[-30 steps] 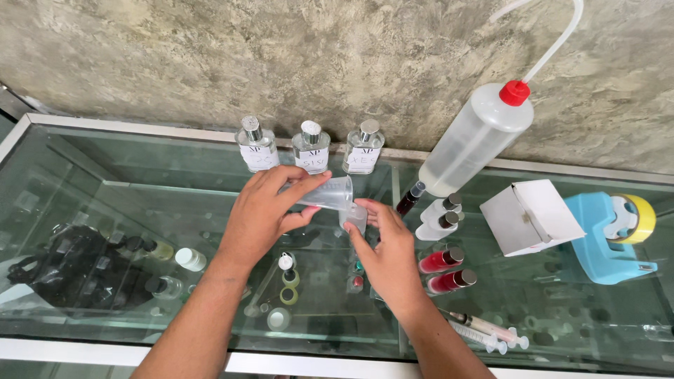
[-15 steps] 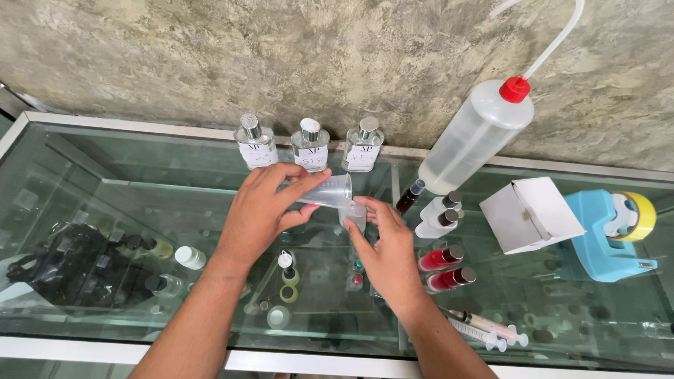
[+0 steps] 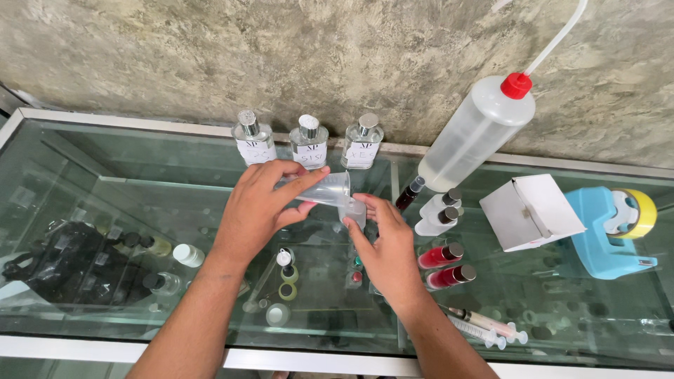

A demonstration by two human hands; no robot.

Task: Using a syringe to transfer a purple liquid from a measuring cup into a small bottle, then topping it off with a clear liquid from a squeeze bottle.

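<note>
At centre frame, my left hand (image 3: pixel 263 207) grips the tilted beaker (image 3: pixel 324 188), pouring into the vial (image 3: pixel 354 213) my right hand (image 3: pixel 382 245) holds; next, I judge, comes levelling it gently.

Count: 3 square clear bottles (image 3: pixel 308 143), silver caps, upper centre. 1 wash bottle (image 3: pixel 477 133), red cap, upper right. 2 red vials (image 3: pixel 442 265) and 2 white vials (image 3: pixel 439 213), right of centre. 2 syringes (image 3: pixel 484 326), lower right. 1 white box (image 3: pixel 528 212). 1 blue dispenser (image 3: pixel 609 231), right.

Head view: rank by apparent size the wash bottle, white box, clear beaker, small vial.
1. Wash bottle, largest.
2. White box.
3. Clear beaker, in the left hand.
4. Small vial, in the right hand, partly hidden.
</note>
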